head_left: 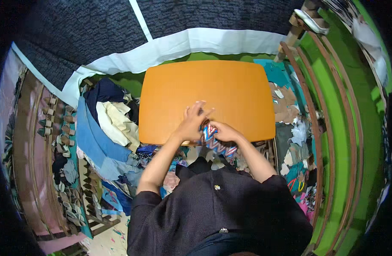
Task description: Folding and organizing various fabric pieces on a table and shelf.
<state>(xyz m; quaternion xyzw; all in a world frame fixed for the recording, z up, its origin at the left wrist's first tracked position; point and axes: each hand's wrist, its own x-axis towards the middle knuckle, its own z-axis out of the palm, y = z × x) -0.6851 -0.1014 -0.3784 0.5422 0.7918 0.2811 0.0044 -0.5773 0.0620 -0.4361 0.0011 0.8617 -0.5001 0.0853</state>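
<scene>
A zigzag-patterned piece of cloth (218,146) in blue, red, white and brown hangs over the near edge of the orange table (204,85). My right hand (226,132) is closed on its upper part, with the thumb side toward the middle. To the left of the cloth, my left hand (193,123) has its fingers raised and spread above the tabletop. Its thumb side is close to the cloth's upper end; whether it touches is unclear. The cloth's lower end drops toward my dark shirt.
Denim (93,136) and cream fabric (115,123) are heaped left of the table. Fabric scraps (285,106) and orange-handled scissors (292,184) lie on the right. Wooden rails (328,106) run along the right; a rack of shoes (68,170) stands far left.
</scene>
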